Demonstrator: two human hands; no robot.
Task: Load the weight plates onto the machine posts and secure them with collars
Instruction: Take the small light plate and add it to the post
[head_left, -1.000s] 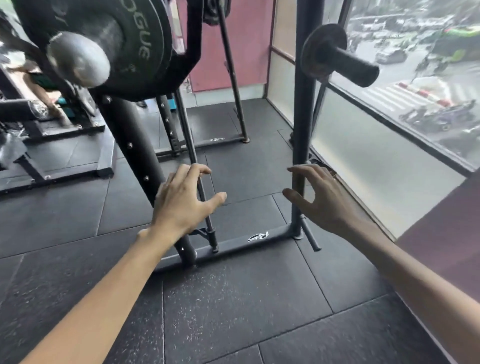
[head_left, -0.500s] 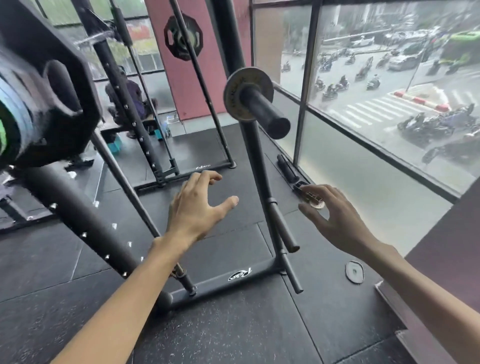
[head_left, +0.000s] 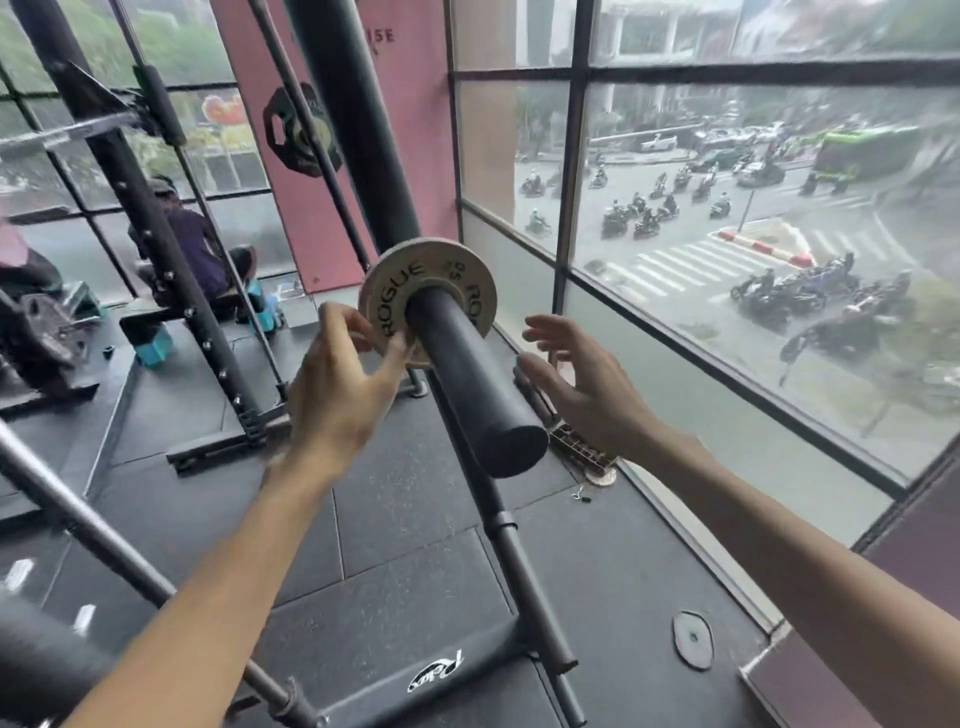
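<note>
1 head-worn view looks forward and down — close over both outstretched forearms. The post juts toward the lens between the left hand and right hand.

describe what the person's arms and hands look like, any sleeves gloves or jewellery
Both arms are bare from the frame edge to the wrist, with no sleeve in view. The left hand and the right hand wear no gloves, and no watch, wristband or ring shows on either, though the left hand is slightly blurred. The forearms look slender.
</note>
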